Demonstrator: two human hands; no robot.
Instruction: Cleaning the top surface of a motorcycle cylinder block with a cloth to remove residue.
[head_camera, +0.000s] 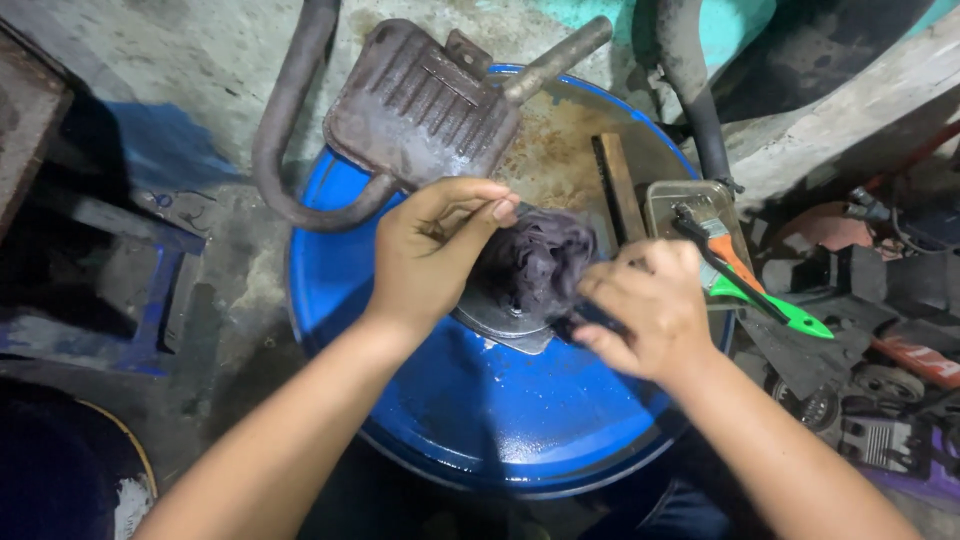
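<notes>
Dark purple crumpled rag (540, 262) sits bunched between both hands at the centre of the blue steel drum lid (450, 400). The left hand (435, 250) pinches its top; the right hand (645, 310) clenches its lower edge, over a grey metal plate (500, 325). Wiping seems under way; steady pressure comes next. A rusty ribbed muffler (420, 110) lies at twelve o'clock, a green-handled brush (760, 290) at three, above a grimy concrete floor (220, 60).

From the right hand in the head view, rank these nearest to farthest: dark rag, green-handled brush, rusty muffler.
1. Dark rag: gripped by the right hand, at its left.
2. Brush: just right, on a metal tin.
3. Muffler: upper left, on the drum's far edge.
</notes>
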